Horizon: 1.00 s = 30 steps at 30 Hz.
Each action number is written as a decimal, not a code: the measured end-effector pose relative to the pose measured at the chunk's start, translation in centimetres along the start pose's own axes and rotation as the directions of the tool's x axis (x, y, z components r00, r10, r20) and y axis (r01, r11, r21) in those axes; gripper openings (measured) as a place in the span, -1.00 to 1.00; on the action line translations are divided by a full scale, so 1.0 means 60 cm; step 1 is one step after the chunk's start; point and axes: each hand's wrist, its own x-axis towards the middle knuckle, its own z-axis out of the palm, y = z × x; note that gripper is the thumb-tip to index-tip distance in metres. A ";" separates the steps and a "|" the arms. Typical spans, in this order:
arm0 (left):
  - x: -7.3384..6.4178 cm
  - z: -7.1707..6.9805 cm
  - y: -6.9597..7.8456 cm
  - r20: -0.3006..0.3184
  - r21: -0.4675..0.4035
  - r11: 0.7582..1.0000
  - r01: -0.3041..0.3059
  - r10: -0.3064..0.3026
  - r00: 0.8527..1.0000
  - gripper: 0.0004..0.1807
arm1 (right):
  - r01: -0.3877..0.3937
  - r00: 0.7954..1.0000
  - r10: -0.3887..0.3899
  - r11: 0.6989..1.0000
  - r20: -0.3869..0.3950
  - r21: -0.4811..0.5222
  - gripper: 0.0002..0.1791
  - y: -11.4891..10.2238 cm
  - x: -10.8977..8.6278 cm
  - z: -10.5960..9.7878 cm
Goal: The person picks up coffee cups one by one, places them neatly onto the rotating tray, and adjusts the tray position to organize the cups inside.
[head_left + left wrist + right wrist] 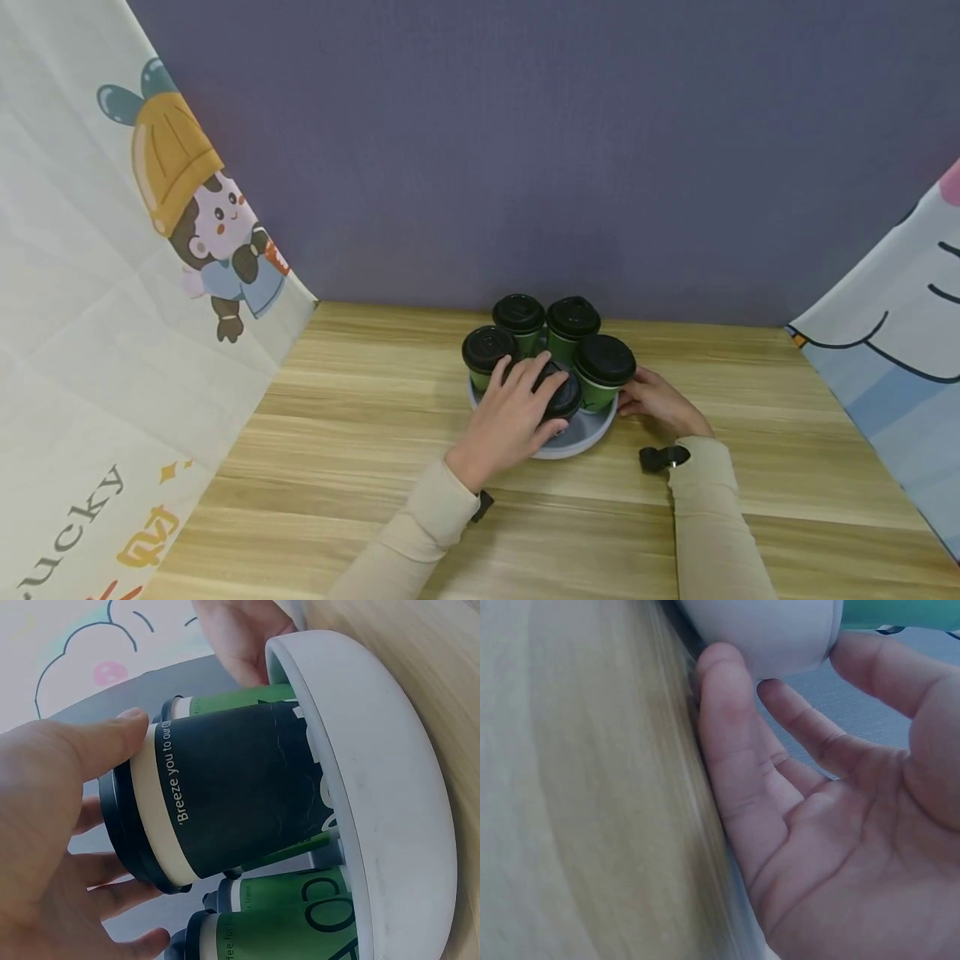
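Near the front of a round pale-grey tray stands a takeaway coffee cup with a dark sleeve, white lettering and a black lid. My left hand grips it from above by the lid, thumb on one side and fingers spread round the other. Several green coffee cups with black lids stand round it on the tray. At the tray's right side, my right hand holds the edge, with the thumb at the rim and fingertips low against the outer wall.
The tray sits on a wood-grain table close to a dark blue-grey back panel. White cloths with printed cartoon figures hang at the left and right. A black wrist strap shows at the right sleeve.
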 end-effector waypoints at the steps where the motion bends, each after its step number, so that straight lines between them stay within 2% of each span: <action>1: 0.000 -0.001 0.000 0.005 0.001 1.000 -0.002 0.002 1.000 -0.31 | 0.001 1.000 -0.001 1.000 0.001 -0.001 -0.51 0.000 0.000 0.000; 5: -0.001 -0.001 0.000 0.013 0.005 1.000 -0.012 0.012 1.000 -0.39 | 0.007 1.000 -0.007 1.000 -0.001 0.004 -0.53 0.000 0.000 0.003; 13: -0.004 -0.005 -0.003 -0.011 0.027 0.999 -0.024 0.024 1.000 -0.50 | 0.017 1.000 -0.017 1.000 0.002 0.017 -0.53 -0.002 -0.001 0.004; 20: -0.004 -0.010 -0.005 -0.036 -0.003 1.000 -0.028 0.028 0.999 -0.55 | 0.107 0.992 -0.110 0.993 0.063 0.058 -0.64 0.003 -0.003 0.000; 25: -0.003 -0.011 -0.005 -0.038 -0.005 1.000 -0.029 0.029 0.999 -0.55 | 0.033 0.999 -0.033 0.999 0.011 0.023 -0.48 -0.003 -0.003 0.005; 30: -0.004 -0.013 -0.008 -0.025 -0.027 0.999 -0.020 0.020 0.999 -0.57 | 0.008 1.000 -0.008 1.000 -0.001 0.005 -0.50 -0.007 -0.002 0.007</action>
